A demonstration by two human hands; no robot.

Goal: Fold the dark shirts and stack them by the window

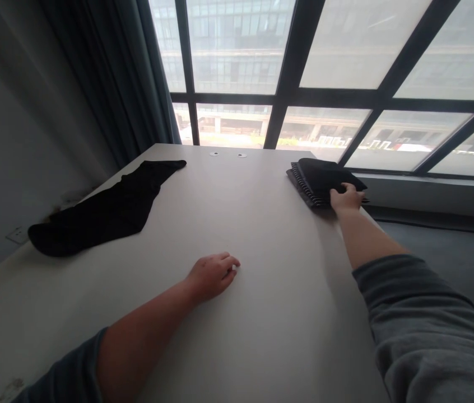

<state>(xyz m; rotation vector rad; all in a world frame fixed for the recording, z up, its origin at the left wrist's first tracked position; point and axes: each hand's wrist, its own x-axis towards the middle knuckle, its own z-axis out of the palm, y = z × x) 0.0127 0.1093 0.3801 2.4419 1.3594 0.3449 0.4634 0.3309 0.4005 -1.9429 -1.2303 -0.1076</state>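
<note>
My right hand [348, 198] reaches to the far right of the white table, its thumb and fingers bent on the near edge of a folded black garment [323, 174]. That garment lies on top of a stack of folded dark cloth, with a striped piece [303, 184] showing at its left side. How far my fingers go under the fabric is hidden. Close to the middle of the table is my left hand [213, 276], palm down with fingers loosely bent and a gap between them. It holds nothing.
A black garment [106, 210] lies spread lengthwise along the table's left edge. Two round white discs [242, 155] sit at the far end of the white table [237, 212]. Beyond stand a large framed window [281, 98] and a dark curtain [115, 73].
</note>
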